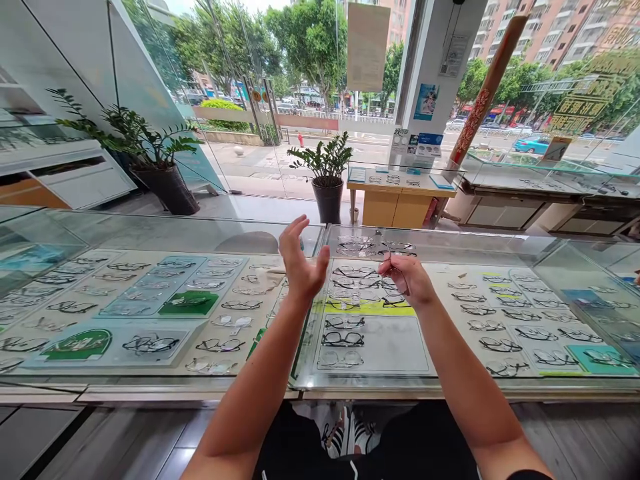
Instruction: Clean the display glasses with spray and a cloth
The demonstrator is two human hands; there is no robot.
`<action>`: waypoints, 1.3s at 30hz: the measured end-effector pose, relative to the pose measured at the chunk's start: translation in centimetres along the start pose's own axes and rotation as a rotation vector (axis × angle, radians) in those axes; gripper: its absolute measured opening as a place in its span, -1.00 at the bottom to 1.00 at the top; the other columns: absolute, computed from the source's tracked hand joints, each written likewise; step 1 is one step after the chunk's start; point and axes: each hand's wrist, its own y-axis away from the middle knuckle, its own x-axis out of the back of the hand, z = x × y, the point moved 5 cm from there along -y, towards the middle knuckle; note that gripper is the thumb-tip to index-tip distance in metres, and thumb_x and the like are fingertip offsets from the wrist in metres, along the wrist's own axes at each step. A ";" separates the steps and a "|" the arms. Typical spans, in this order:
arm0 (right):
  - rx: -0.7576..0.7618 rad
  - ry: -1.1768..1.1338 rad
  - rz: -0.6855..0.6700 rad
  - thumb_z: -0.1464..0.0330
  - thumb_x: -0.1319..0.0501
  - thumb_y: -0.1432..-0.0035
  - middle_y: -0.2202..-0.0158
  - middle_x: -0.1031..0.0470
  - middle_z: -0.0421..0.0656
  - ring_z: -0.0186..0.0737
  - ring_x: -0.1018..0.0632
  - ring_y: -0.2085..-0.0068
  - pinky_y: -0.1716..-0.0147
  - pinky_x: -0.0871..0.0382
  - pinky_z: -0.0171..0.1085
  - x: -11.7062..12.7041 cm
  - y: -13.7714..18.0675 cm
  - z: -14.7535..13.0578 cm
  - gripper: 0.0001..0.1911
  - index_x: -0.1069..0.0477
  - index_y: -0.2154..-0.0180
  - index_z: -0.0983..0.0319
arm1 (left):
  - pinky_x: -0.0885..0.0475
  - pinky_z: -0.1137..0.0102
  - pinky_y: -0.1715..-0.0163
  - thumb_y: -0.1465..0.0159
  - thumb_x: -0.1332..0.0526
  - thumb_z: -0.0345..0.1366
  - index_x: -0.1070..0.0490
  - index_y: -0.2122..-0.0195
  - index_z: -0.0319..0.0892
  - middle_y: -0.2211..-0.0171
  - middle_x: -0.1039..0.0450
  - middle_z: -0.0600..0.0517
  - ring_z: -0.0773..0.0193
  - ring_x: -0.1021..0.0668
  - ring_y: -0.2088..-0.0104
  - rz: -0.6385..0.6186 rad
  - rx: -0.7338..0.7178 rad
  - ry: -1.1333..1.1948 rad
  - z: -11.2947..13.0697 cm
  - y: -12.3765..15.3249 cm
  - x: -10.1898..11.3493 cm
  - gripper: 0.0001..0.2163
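My left hand (303,267) is raised over the glass counter with its fingers apart and nothing in it. To its right, my right hand (411,279) pinches a thin-rimmed pair of glasses (399,281) between thumb and fingertips. Part of that pair is hidden by the hand, and its fine outline blends with the display behind. Beneath both hands lies the glass display counter (310,395), with rows of eyeglasses inside. A dark-framed pair (343,339) sits in the section below and between my hands.
A potted plant (329,193) stands beyond the counter, and a larger one (167,189) leans in view at the left. A wooden cabinet (395,208) with glasses on top is behind, near the window. A green tray (189,303) lies inside the left case.
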 end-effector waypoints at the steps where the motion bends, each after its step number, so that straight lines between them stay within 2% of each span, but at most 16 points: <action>1: -0.027 0.008 -0.050 0.10 -0.37 -0.16 0.33 -0.60 -0.06 -0.12 -0.50 0.26 0.22 -0.40 -0.16 -0.2 0.1 0.0 -0.69 -0.74 0.42 0.17 | -0.28 -0.09 -0.38 -0.42 -0.24 0.16 -0.29 -0.37 -0.16 -0.37 -0.39 -0.26 -0.13 -0.41 -0.39 -0.096 -0.076 0.025 1.0 0.4 -0.8 -0.35; 4: -0.064 0.044 -0.149 0.09 -0.38 -0.17 0.37 -0.58 -0.08 -0.14 -0.49 0.28 0.21 -0.40 -0.16 -0.7 0.3 -0.1 -0.67 -0.76 0.41 0.19 | -0.23 -0.09 -0.45 -0.33 -0.33 0.18 -0.17 -0.48 -0.14 -0.44 -0.32 -0.29 -0.16 -0.36 -0.46 -0.320 -0.197 0.077 2.9 1.6 -2.6 -0.18; 8: -0.079 0.053 -0.216 0.07 -0.39 -0.18 0.39 -0.57 -0.08 -0.15 -0.48 0.31 0.23 -0.39 -0.16 -0.6 0.2 0.1 -0.64 -0.75 0.42 0.22 | -0.35 -0.04 -0.35 -0.34 -0.35 0.15 -0.28 -0.43 -0.12 -0.31 -0.49 -0.24 -0.14 -0.50 -0.33 -0.422 -0.145 0.111 3.1 2.6 -3.6 -0.26; 13: -0.071 0.056 -0.259 0.07 -0.38 -0.22 0.41 -0.56 -0.09 -0.12 -0.50 0.30 0.22 -0.39 -0.16 -0.4 0.2 0.3 -0.63 -0.76 0.40 0.21 | -0.44 0.03 -0.20 -0.29 -0.42 0.09 -0.41 -0.32 -0.11 -0.16 -0.60 -0.21 -0.10 -0.60 -0.14 -0.409 -0.102 0.121 2.7 2.9 -3.5 -0.35; 16: -0.078 0.059 -0.284 0.10 -0.37 -0.23 0.41 -0.57 -0.08 -0.15 -0.49 0.32 0.23 -0.37 -0.17 -0.3 0.2 0.4 -0.64 -0.75 0.41 0.23 | -0.44 0.04 -0.18 -0.26 -0.45 0.11 -0.42 -0.31 -0.10 -0.16 -0.61 -0.20 -0.10 -0.61 -0.13 -0.410 -0.107 0.152 2.9 2.9 -3.5 -0.32; 21: -0.101 0.063 -0.297 0.13 -0.36 -0.21 0.43 -0.59 -0.09 -0.15 -0.49 0.32 0.22 -0.36 -0.18 -0.3 0.1 0.5 -0.66 -0.76 0.43 0.22 | -0.48 0.07 -0.13 -0.26 -0.47 0.06 -0.47 -0.26 -0.07 -0.10 -0.64 -0.15 -0.06 -0.64 -0.08 -0.428 -0.091 0.185 3.1 2.8 -3.5 -0.39; 25: -0.122 0.042 -0.289 0.06 -0.37 -0.22 0.41 -0.65 -0.06 -0.13 -0.57 0.32 0.20 -0.39 -0.16 -0.4 0.3 0.2 -0.60 -0.75 0.40 0.24 | -0.50 0.09 -0.11 -0.25 -0.48 0.04 -0.50 -0.23 -0.08 -0.07 -0.65 -0.15 -0.03 -0.65 -0.04 -0.427 -0.060 0.197 2.8 2.8 -3.5 -0.42; 28: -0.138 0.012 -0.294 0.00 -0.39 -0.21 0.43 -0.65 -0.06 -0.11 -0.61 0.35 0.20 -0.44 -0.14 -0.5 0.5 0.1 -0.55 -0.71 0.42 0.25 | -0.51 0.11 -0.08 -0.27 -0.46 0.07 -0.51 -0.22 -0.09 -0.05 -0.67 -0.15 -0.01 -0.66 -0.01 -0.430 -0.048 0.225 2.6 2.9 -3.5 -0.43; 31: -0.159 -0.012 -0.356 -0.01 -0.42 -0.18 0.47 -0.65 -0.07 -0.10 -0.61 0.41 0.20 -0.49 -0.09 -0.7 0.7 0.3 -0.54 -0.67 0.47 0.26 | -0.53 0.12 -0.05 -0.31 -0.42 0.10 -0.51 -0.23 -0.10 -0.03 -0.68 -0.15 0.00 -0.68 0.01 -0.469 -0.056 0.284 2.7 3.3 -3.8 -0.44; 39: -0.083 0.059 -0.370 -0.02 -0.36 -0.26 0.34 -0.73 -0.02 -0.09 -0.65 0.37 0.17 -0.49 -0.09 -0.4 0.5 0.7 -0.53 -0.59 0.46 0.23 | -0.58 0.10 -0.04 -0.36 -0.36 0.12 -0.52 -0.22 -0.08 -0.04 -0.70 -0.14 0.00 -0.71 0.02 -0.495 -0.019 0.310 2.4 3.3 -4.0 -0.48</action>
